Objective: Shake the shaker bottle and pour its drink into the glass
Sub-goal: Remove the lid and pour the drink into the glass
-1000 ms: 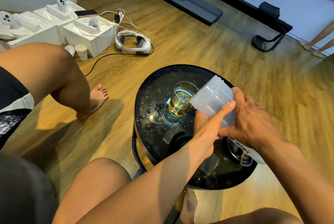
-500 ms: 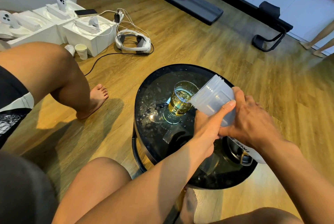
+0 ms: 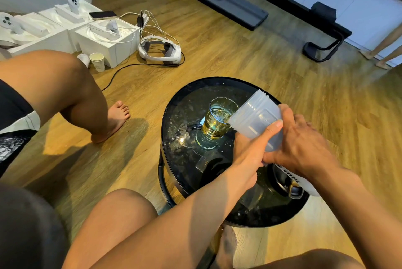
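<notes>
Shaker bottle [image 3: 256, 121]: translucent, tilted, open mouth angled down-left over rim of glass [image 3: 218, 118]. Right hand [image 3: 298, 144]: fingers wrapped round bottle body from the far side. Left hand [image 3: 250, 151]: under the bottle, thumb [image 3: 273, 129] pressed on its near wall, other fingers hidden beneath. Glass: just beyond left hand, upright on black round worktop [image 3: 180, 116], approx. two-thirds full of yellow liquid. Black lid-like item [image 3: 287, 181] on worktop below right wrist; ID unclear.

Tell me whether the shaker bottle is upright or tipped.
Tipped. The shaker bottle lies slanted, its open mouth over the glass, held by both hands.
</notes>
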`<state>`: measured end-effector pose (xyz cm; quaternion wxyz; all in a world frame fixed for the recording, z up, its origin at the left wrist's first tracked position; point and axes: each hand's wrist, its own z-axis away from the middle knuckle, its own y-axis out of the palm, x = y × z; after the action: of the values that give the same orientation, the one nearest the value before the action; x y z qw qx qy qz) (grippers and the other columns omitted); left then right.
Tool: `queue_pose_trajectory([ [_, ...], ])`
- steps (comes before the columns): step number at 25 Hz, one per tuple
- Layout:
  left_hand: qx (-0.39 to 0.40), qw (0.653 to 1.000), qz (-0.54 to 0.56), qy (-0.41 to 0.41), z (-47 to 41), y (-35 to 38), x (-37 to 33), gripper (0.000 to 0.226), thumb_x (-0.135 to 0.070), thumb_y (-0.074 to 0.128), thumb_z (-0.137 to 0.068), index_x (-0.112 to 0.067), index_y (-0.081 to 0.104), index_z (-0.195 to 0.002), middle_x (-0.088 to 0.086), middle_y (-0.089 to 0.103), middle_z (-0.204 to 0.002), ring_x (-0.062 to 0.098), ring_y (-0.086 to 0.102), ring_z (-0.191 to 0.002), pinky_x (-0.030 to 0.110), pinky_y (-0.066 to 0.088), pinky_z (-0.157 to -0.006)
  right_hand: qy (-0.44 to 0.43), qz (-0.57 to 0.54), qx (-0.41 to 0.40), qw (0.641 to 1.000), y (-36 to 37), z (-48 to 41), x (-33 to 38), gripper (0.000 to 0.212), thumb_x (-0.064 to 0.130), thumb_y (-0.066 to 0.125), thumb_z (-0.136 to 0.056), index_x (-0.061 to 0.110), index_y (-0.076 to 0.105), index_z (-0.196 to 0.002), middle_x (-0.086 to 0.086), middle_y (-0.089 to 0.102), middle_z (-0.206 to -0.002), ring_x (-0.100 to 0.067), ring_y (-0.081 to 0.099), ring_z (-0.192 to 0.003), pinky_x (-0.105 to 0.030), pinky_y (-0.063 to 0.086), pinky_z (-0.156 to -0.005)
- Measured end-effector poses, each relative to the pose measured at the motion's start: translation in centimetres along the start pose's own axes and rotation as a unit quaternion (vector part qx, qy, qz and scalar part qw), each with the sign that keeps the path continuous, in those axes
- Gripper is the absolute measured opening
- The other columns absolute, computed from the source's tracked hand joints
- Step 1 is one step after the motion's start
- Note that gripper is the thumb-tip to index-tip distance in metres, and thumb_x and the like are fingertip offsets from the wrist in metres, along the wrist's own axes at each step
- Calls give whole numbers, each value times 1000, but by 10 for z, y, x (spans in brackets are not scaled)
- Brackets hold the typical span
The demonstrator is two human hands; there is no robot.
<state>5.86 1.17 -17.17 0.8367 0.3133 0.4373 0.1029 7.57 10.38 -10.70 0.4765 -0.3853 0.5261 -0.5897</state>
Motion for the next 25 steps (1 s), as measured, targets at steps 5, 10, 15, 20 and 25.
queue_pose_trajectory([
  [5,1,1000,2,0,0,0,-1,46,-34,81,-81,-25,65,-123,4,76,-112,18,73,-99,48,60,-87,0,-1,-2,1000,1,0,0,116,52,79,-53,24,11,-142,-14,47,-119,-39,50,-108,-51,49,-84],
  [10,5,1000,6,1,0,0,-1,42,-33,81,-82,-26,67,-121,4,77,-111,17,73,-97,48,60,-87,3,-4,-3,1000,1,-1,0,118,50,79,-51,24,10,-143,-13,46,-119,-40,50,-108,-51,48,-85],
  [15,4,1000,5,-1,0,1,-1,43,-34,81,-81,-26,66,-121,4,76,-112,18,73,-100,51,59,-89,1,1,-3,1000,1,-1,-1,120,52,79,-51,24,9,-144,-14,46,-121,-39,50,-108,-49,49,-84],
  [20,4,1000,9,-2,-1,0,0,41,-34,81,-81,-27,67,-120,4,76,-111,18,73,-99,51,59,-89,-1,3,-3,1000,1,-2,-1,119,53,78,-50,24,11,-143,-14,47,-119,-39,50,-107,-48,49,-83],
  [25,2,1000,10,-3,-2,0,1,43,-35,82,-80,-28,67,-119,3,77,-110,19,73,-99,49,60,-87,-1,2,-5,1000,1,-2,-1,116,53,77,-49,23,12,-141,-13,47,-117,-39,50,-105,-47,48,-80],
])
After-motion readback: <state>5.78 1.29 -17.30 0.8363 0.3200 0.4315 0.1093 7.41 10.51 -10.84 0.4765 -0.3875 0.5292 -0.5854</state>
